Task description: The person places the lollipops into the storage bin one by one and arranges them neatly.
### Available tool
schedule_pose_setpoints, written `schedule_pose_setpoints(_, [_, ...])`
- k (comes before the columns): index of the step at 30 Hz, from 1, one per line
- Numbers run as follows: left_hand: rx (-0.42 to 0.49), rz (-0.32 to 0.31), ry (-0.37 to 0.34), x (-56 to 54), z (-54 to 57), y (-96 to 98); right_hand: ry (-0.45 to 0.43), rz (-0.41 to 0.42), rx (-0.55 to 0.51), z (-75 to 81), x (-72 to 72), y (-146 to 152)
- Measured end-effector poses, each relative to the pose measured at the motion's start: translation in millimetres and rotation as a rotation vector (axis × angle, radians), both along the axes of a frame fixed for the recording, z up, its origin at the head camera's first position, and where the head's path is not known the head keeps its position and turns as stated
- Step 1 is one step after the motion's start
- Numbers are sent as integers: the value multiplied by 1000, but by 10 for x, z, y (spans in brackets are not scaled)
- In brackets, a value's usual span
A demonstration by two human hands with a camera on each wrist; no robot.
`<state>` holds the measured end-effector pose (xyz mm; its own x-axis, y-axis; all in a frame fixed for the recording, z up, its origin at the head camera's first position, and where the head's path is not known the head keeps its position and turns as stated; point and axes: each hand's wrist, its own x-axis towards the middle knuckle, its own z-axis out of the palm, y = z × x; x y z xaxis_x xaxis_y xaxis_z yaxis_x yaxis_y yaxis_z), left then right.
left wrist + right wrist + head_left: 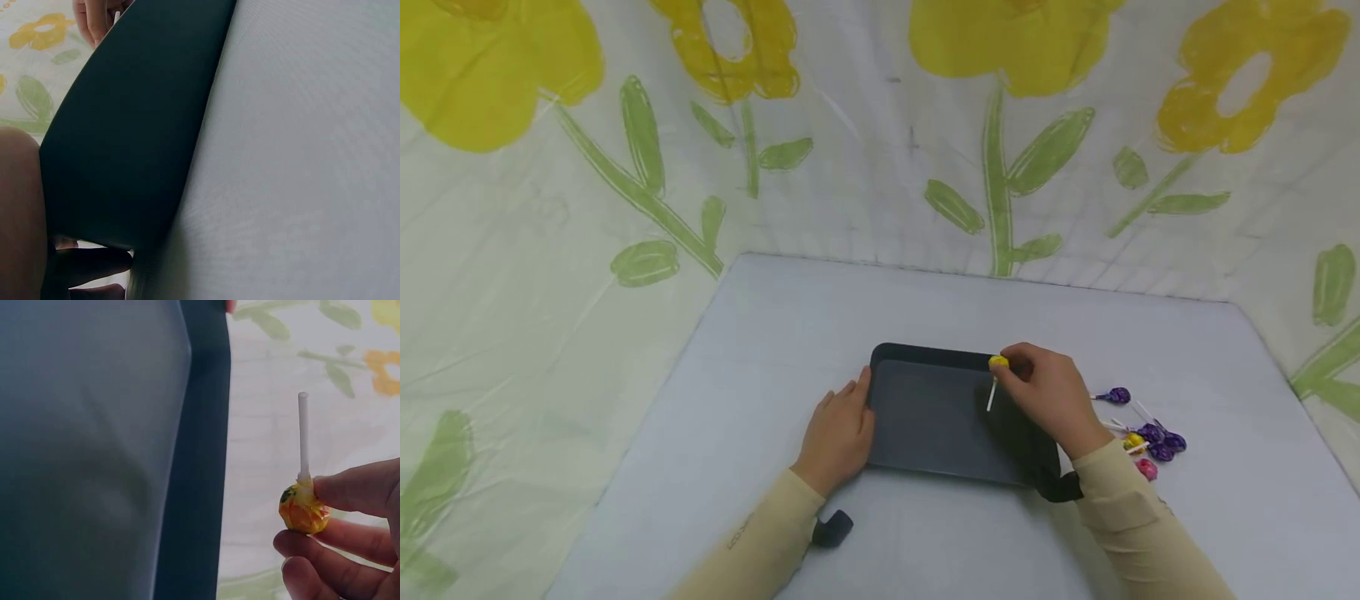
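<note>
A dark rectangular baking tray (940, 417) lies on the table. My left hand (840, 433) grips its left side, thumb at the rim and fingers down along the outer wall; the left wrist view shows the tray's outer wall (137, 125) close up. Over the tray's right part, my right hand (1047, 392) pinches a yellow-wrapped lollipop (998, 362) by its candy head between thumb and fingertips. In the head view its white stick points down. The right wrist view shows the lollipop (304, 508) beside the tray wall (199, 456).
Right of the tray lie several lollipops: a purple one (1118, 396) apart from a small pile with purple ones (1161, 451), a yellow one (1132, 442) and a pink one (1146, 469). A flower-printed curtain (865, 167) hangs behind the white table (805, 308).
</note>
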<state>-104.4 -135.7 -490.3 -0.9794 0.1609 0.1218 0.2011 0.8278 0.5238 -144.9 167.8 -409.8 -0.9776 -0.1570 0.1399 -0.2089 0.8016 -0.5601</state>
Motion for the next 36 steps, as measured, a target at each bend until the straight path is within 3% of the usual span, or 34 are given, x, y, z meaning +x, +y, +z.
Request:
schedule_pose_setpoints(13, [-4, -10, -11, 18, 18, -14, 1, 41, 0, -128, -79, -128])
schedule_pose_setpoints(25, [-20, -1, -27, 10, 23, -23, 3, 115, -67, -190, -203, -287])
schedule_pose_setpoints(36, [-21, 3, -21, -3, 23, -4, -66, 157, -57, -207, -311, -439])
